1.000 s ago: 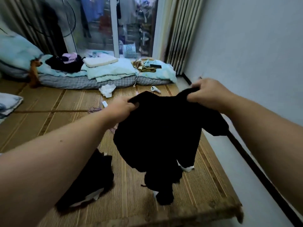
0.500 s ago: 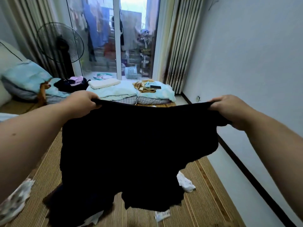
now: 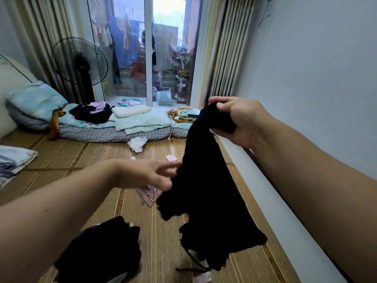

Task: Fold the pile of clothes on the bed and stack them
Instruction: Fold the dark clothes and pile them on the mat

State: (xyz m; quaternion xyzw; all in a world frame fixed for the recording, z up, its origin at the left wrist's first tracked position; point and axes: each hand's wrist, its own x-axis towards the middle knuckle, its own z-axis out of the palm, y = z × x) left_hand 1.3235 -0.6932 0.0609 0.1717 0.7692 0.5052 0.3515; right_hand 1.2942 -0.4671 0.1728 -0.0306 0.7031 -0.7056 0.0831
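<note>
Left: dark pile [image 3: 100, 248] lying on mat [image 3: 130, 205], unfolded. Left hand [image 3: 146, 175], having released the waistband, is opening, fingers reaching at garment [image 3: 206, 193]. Right hand [image 3: 238, 121] is gripping both top corners, garment hanging doubled over the mat; first fold made, judging so

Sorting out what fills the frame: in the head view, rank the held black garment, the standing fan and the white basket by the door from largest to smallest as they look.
1. Black garment, though it hangs nearest the camera
2. Standing fan
3. White basket
</note>
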